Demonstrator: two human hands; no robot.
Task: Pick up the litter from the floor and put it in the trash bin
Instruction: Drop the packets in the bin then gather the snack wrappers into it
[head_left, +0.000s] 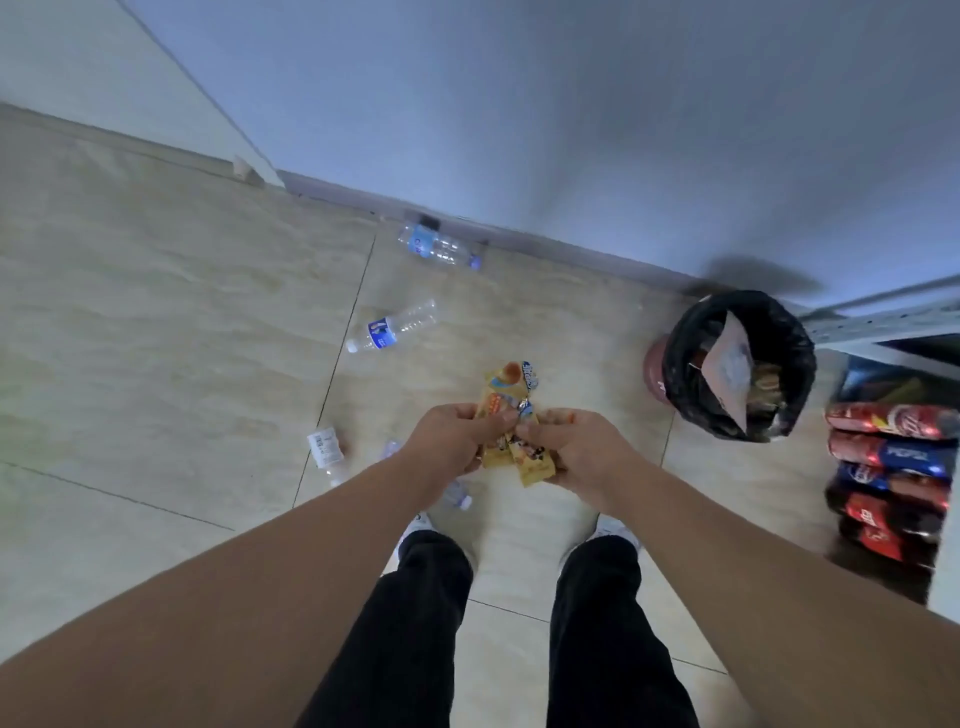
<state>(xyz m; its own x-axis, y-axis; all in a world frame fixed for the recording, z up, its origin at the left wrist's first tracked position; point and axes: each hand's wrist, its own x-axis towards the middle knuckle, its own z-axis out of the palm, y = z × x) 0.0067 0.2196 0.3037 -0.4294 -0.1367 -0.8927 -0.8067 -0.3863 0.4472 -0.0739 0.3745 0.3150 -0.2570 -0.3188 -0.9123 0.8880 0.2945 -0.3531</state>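
So from the head cam I'm looking straight down at the floor (156, 322), both arms stretched out in front. The left hand (452, 441) and the right hand (576, 449) are both closed on a bunch of yellow snack wrappers (511, 415), pinched between them above the tiles, just ahead of the white shoes (618, 530). The trash bin (737, 364), lined with a black bag and already holding a flat packet and some other stuff, sits at about 2 o'clock from the hands, near the wall. Litter still down there: a clear water bottle (392, 325) with a blue label at roughly 11 o'clock, another blue-label bottle (439, 244) further out at 12 o'clock right by the baseboard, a small white-label bottle (327, 449) at 9 o'clock, and one more bottle (460, 496) partly hidden under my left wrist. Over at 3 o'clock there's a stack of soda bottles (891, 473) lying on their sides beside a metal shelf (883, 322).
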